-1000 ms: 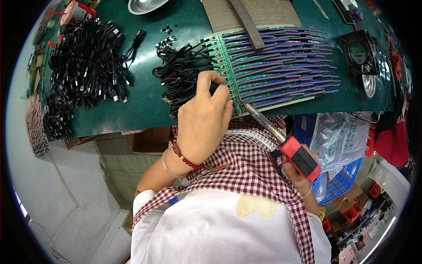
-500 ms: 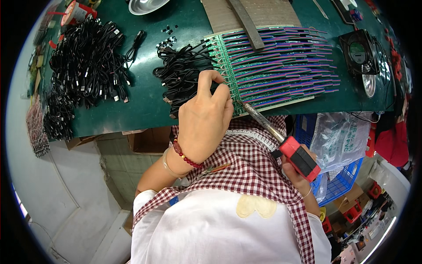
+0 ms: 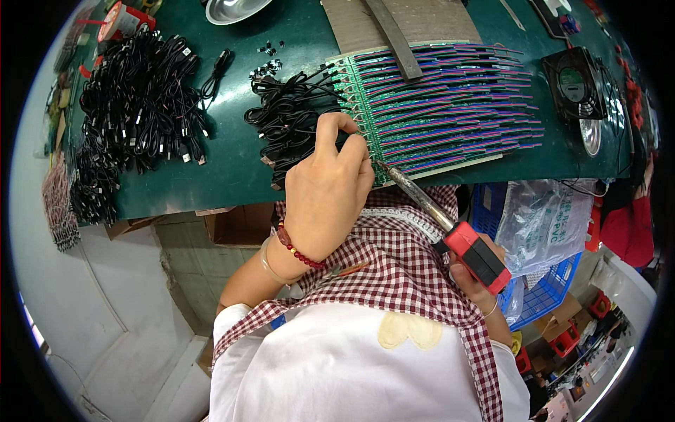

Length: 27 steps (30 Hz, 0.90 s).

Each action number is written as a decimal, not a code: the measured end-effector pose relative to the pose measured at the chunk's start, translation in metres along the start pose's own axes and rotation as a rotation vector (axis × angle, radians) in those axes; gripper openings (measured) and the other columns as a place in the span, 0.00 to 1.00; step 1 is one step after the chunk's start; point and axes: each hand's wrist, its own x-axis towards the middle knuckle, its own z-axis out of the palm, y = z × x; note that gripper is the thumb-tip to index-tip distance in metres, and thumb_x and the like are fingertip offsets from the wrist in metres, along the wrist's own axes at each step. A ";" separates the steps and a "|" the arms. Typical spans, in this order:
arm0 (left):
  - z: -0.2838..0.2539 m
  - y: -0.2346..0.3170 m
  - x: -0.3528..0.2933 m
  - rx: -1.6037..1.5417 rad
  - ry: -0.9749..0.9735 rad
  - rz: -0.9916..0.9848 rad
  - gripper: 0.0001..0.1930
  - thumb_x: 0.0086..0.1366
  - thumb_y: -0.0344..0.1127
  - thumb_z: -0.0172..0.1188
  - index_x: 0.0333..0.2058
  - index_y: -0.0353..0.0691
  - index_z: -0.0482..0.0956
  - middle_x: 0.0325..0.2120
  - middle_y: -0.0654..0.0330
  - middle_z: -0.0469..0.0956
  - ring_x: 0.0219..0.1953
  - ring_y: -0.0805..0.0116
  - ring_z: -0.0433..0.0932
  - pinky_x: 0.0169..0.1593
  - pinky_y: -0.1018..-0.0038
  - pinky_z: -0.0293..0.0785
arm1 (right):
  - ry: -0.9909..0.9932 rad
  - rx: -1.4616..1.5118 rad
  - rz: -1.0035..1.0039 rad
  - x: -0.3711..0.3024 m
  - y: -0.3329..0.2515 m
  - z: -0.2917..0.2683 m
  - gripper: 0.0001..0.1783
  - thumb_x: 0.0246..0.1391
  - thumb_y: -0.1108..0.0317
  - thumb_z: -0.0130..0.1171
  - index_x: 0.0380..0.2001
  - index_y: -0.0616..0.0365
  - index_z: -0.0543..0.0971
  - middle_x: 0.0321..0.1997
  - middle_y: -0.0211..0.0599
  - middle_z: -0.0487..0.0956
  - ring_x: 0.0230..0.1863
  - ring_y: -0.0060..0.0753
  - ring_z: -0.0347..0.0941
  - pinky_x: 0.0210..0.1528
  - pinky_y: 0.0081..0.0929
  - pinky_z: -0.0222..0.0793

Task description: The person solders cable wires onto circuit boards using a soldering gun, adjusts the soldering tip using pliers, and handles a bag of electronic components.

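Note:
My left hand [image 3: 329, 188] is closed on a black cable end at the near left corner of a rack of green circuit strips [image 3: 436, 105] with purple and blue wires. My right hand [image 3: 477, 288] grips the red handle of a soldering iron [image 3: 450, 228], mostly hidden behind it. The iron's metal tip points up-left and meets the strips right beside my left fingers. A tangle of black cables [image 3: 288, 119] lies just left of my left hand on the green table [image 3: 232, 162].
A big heap of black cables [image 3: 133, 105] covers the table's left part. A small black fan [image 3: 573, 84] stands at the right, a metal bowl [image 3: 235, 8] at the far edge. A blue crate [image 3: 548, 295] with a plastic bag sits below the table at right.

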 end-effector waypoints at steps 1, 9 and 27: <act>0.000 0.000 0.000 0.004 0.001 0.002 0.05 0.52 0.26 0.59 0.27 0.35 0.71 0.41 0.58 0.69 0.18 0.61 0.75 0.20 0.69 0.72 | 0.008 -0.036 0.002 0.000 -0.001 0.001 0.18 0.44 0.62 0.66 0.34 0.64 0.77 0.24 0.35 0.78 0.21 0.29 0.75 0.24 0.22 0.69; 0.000 0.000 -0.001 0.007 -0.003 0.003 0.05 0.52 0.26 0.59 0.27 0.35 0.71 0.41 0.58 0.69 0.18 0.61 0.75 0.20 0.70 0.72 | 0.086 0.110 0.096 -0.014 0.004 0.002 0.19 0.45 0.60 0.65 0.34 0.64 0.78 0.24 0.36 0.78 0.22 0.30 0.75 0.26 0.23 0.69; -0.003 0.005 -0.001 0.025 -0.029 -0.056 0.07 0.51 0.27 0.60 0.29 0.37 0.72 0.41 0.59 0.70 0.21 0.60 0.76 0.23 0.68 0.72 | 0.183 0.739 0.404 -0.005 -0.008 0.016 0.23 0.57 0.62 0.57 0.49 0.64 0.65 0.21 0.34 0.67 0.20 0.22 0.60 0.26 0.25 0.61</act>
